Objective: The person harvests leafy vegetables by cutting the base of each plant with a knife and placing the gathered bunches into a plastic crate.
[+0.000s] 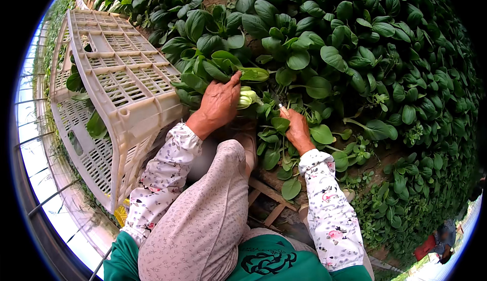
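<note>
My left hand (220, 104) lies over a bunch of bok choy, its fingers curled among the leaves and partly hidden by them. One bok choy head (254, 74) touches the index finger, its base pointing right. The pale, trimmed base of another head (246, 99) shows just beside the palm. My right hand (296, 130) grips a knife by its light wooden handle (284, 110). A metal collar shows at the handle's end, while the dark blade is mostly lost among low leaves. Loose bok choy leaves (291, 188) are scattered on the soil below this hand.
Left of me, a white plastic crate (125, 71) is tipped on its side with some leaves inside. Dense bok choy plants (380, 52) cover the ground ahead and right. A wooden frame (274, 214) lies beneath me. Another person (443, 239) is far off at lower right.
</note>
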{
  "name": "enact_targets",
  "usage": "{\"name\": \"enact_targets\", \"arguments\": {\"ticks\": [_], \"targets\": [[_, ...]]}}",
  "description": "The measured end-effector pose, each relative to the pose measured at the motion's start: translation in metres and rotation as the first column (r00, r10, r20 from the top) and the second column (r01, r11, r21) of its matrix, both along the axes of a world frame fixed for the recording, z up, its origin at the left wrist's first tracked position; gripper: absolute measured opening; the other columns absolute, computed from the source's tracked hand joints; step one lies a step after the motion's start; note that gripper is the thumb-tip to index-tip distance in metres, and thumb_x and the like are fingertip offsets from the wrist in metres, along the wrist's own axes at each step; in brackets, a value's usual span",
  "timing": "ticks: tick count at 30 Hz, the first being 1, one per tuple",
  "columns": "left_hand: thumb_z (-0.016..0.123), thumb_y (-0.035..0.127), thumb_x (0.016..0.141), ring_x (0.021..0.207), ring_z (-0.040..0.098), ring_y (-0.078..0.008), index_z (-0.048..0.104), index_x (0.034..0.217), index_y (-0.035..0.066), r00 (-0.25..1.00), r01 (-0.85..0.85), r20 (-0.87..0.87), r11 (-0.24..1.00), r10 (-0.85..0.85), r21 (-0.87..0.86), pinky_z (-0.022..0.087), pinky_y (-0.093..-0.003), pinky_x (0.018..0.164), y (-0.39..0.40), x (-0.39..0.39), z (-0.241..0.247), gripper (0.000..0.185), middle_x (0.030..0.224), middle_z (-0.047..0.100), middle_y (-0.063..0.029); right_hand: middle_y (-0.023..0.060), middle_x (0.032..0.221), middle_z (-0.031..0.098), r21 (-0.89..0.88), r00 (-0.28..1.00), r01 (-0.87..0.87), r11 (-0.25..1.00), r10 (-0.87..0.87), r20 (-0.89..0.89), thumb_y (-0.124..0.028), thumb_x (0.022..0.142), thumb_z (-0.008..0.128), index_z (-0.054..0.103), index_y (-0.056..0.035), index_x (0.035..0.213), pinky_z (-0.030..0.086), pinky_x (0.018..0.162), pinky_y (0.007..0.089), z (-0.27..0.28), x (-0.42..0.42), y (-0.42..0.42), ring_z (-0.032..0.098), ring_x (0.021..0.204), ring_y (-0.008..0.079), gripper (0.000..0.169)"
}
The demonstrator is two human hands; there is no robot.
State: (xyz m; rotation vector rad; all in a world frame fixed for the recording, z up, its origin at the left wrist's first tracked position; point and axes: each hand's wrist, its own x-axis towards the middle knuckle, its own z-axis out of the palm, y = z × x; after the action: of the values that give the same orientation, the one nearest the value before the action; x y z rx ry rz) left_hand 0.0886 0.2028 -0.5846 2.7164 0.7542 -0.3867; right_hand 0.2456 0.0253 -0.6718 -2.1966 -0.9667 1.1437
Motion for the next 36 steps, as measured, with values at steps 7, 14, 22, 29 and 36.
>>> {"name": "enact_targets", "arguments": {"ticks": [7, 14, 22, 29, 36], "targets": [[0.066, 0.011, 0.064, 0.099, 0.056, -0.0249, 0.056, 0.114, 0.003, 0.951, 0.210, 0.245, 0.976, -0.191, -0.055, 0.044, -0.0359, 0.081, -0.020, -0.007, 0.076, 0.052, 0.139, 0.037, -0.0070, -0.0011, 0.064, 0.048, -0.023, 0.413, 0.647, 0.762, -0.377, -0.829, -0.052, 0.084, 0.056, 0.055, -0.0041, 0.090, 0.031, 0.038, 0.0189, 0.062, 0.015, 0.009, 0.038, 0.044, 0.0038, 0.048], [0.064, 0.014, 0.065, 0.105, 0.053, -0.0237, 0.054, 0.116, 0.003, 0.976, 0.207, 0.133, 0.936, -0.175, -0.286, 0.041, -0.0343, 0.084, -0.027, -0.018, 0.065, 0.053, 0.134, 0.042, -0.0101, -0.0027, 0.074, 0.049, -0.224, 0.006, 0.752, 0.621, -0.345, -0.939, -0.037, 0.083, 0.065, 0.052, -0.0079, 0.091, 0.034, 0.042, 0.0198, 0.082, 0.007, 0.015, 0.044, 0.051, 0.0052, 0.033], [0.067, 0.007, 0.058, 0.119, 0.046, -0.0269, 0.055, 0.118, 0.007, 0.992, 0.015, 0.099, 0.680, 0.084, -0.733, 0.039, -0.0357, 0.096, -0.028, -0.008, 0.082, 0.062, 0.140, 0.034, -0.0125, -0.0035, 0.073, 0.050, -0.231, 0.072, 0.839, 0.493, -0.521, -0.850, -0.016, 0.081, 0.068, 0.053, -0.0042, 0.094, 0.035, 0.041, 0.0176, 0.065, 0.010, -0.021, 0.046, 0.051, 0.0037, 0.022], [0.075, 0.022, 0.057, 0.129, 0.031, -0.0330, 0.042, 0.133, 0.019, 0.945, 0.274, 0.302, 0.806, -0.125, -0.525, 0.013, -0.0483, 0.109, -0.028, 0.026, 0.061, 0.083, 0.134, 0.041, -0.0143, -0.0038, 0.067, 0.051, -0.088, 0.238, 0.725, 0.683, -0.369, -0.898, -0.012, 0.080, 0.068, 0.055, -0.0073, 0.094, 0.034, 0.038, 0.0166, 0.107, -0.010, -0.013, 0.045, 0.047, 0.0032, 0.020], [0.068, 0.020, 0.058, 0.088, 0.056, -0.0314, 0.054, 0.111, 0.001, 0.960, 0.256, 0.025, 0.841, -0.279, -0.476, 0.044, -0.0393, 0.077, -0.029, 0.058, 0.043, 0.058, 0.090, 0.057, -0.0146, 0.0018, 0.064, 0.054, 0.034, 0.621, 0.659, 0.752, -0.518, -0.588, -0.021, 0.077, 0.069, 0.053, -0.0033, 0.085, 0.040, 0.043, 0.0271, 0.056, -0.001, -0.016, 0.050, 0.048, 0.0124, 0.025]]}}
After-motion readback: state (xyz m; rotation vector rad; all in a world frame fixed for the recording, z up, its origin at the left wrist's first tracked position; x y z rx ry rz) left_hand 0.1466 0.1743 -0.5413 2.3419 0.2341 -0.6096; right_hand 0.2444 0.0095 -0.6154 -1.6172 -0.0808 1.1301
